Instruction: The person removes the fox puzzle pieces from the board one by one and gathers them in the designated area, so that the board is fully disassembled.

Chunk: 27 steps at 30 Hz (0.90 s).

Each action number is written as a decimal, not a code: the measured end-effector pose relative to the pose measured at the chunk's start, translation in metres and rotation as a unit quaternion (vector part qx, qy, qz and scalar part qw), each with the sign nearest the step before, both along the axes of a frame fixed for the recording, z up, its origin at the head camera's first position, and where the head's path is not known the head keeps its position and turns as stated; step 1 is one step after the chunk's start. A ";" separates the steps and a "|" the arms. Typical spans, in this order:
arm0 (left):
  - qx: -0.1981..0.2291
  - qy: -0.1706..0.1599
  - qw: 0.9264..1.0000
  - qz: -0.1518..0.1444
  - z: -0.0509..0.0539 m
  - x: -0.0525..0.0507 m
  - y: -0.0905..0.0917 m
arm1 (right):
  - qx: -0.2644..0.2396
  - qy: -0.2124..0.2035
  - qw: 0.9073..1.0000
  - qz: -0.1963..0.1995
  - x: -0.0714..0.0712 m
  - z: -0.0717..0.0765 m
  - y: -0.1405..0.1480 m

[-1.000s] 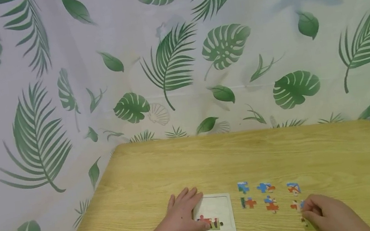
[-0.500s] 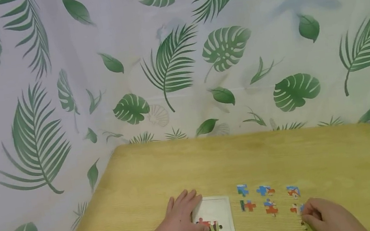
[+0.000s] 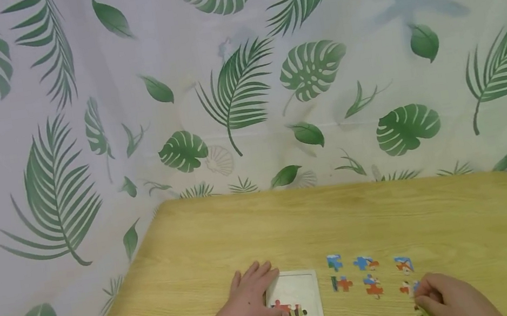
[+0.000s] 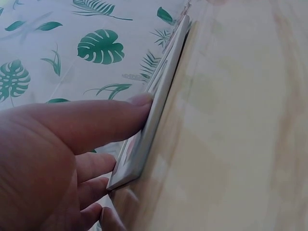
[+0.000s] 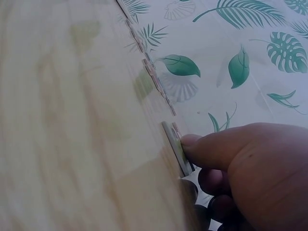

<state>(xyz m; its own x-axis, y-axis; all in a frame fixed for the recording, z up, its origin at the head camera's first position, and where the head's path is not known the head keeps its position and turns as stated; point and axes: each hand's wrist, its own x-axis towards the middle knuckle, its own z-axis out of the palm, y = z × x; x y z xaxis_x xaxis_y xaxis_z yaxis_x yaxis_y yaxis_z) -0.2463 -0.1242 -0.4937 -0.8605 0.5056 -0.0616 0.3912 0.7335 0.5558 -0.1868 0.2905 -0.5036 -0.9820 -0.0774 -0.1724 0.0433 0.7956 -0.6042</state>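
Observation:
My left hand (image 3: 250,303) lies with its fingers stretched over the left side of a white square puzzle tray (image 3: 297,284). Its thumb touches a few joined jigsaw pieces (image 3: 297,312) in the tray's lower part. In the left wrist view, the thumb lies over the tray edge (image 4: 161,101). At the lower right, my right hand (image 3: 453,297) pinches a jigsaw piece (image 3: 419,312) at the table, mostly hidden by the fingers. The right wrist view shows the thumb against that jigsaw piece (image 5: 177,149). A red, white and blue piece (image 3: 406,288) lies just beyond the fingertips.
Loose jigsaw pieces lie in two rows between the tray and my right hand, among them a blue one (image 3: 334,262) and a red one (image 3: 373,287). The wooden table (image 3: 331,217) reaches back to a leaf-print curtain (image 3: 253,158).
The head view has shifted slightly. My left hand stays on the tray, and my right hand stays by the lower right piece with barely any movement.

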 end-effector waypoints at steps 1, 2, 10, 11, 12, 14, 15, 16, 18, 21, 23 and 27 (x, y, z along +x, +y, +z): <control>0.001 -0.001 1.000 0.000 0.000 0.001 0.001 | 0.001 0.000 1.000 -0.001 0.000 0.000 0.000; 0.000 0.000 1.000 0.001 -0.001 0.001 0.001 | 0.002 0.000 1.000 -0.001 0.001 0.000 0.000; 0.006 -0.004 1.000 0.001 0.001 0.003 0.001 | 0.003 0.000 1.000 -0.028 0.002 0.002 -0.003; 0.007 -0.004 1.000 0.000 0.002 0.003 0.001 | 0.001 -0.001 0.999 -0.033 0.003 0.003 -0.004; 0.008 -0.004 1.000 -0.002 0.002 0.002 0.001 | -0.002 0.001 0.999 -0.036 0.003 0.004 -0.004; 0.009 -0.003 1.000 -0.004 0.002 0.003 0.000 | -0.009 0.004 0.999 -0.040 0.004 0.007 -0.005; 0.010 -0.003 1.000 -0.004 0.002 0.003 0.000 | -0.011 0.006 0.999 -0.042 0.005 0.008 -0.007; 0.009 -0.003 1.000 -0.003 0.001 0.002 0.000 | -0.016 0.009 0.999 -0.041 0.005 0.010 -0.008; 0.009 -0.003 1.000 -0.002 0.000 0.002 -0.001 | -0.022 0.010 0.999 -0.041 0.004 0.015 -0.013; 0.007 -0.004 1.000 0.000 -0.002 0.002 -0.001 | -0.026 0.011 0.999 -0.034 0.003 0.022 -0.022; 0.008 -0.004 1.000 -0.001 -0.003 0.002 -0.001 | -0.026 0.015 0.999 -0.025 0.002 0.027 -0.027; 0.013 -0.006 1.000 -0.008 -0.003 0.001 0.000 | -0.019 0.034 0.999 0.006 -0.002 0.033 -0.037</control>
